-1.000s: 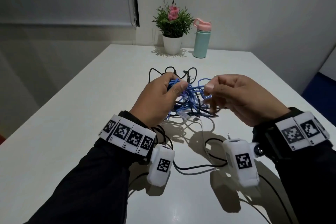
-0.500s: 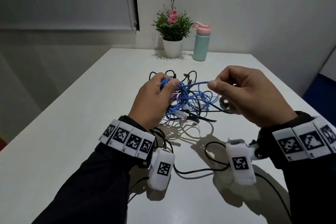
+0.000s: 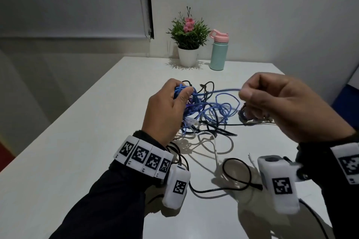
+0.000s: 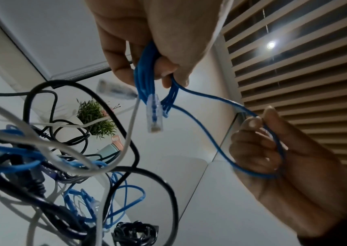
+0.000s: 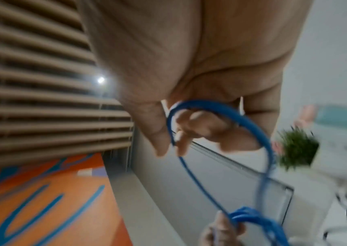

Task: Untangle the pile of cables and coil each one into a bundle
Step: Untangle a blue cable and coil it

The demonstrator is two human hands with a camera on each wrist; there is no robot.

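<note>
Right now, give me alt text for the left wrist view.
The left hand grips a bunch of blue network cable loops, clear plug dangling, while the right hand pinches one strand. Tangled black, white and blue cables hang below left.

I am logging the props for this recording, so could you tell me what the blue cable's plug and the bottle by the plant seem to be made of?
Plug: apparently clear moulded plastic; blue wires show through its glossy body.
Bottle: seemingly metal with a matte mint coating, since its wall shows only a soft sheen; it could equally be plastic. The pink lid looks like plastic.
</note>
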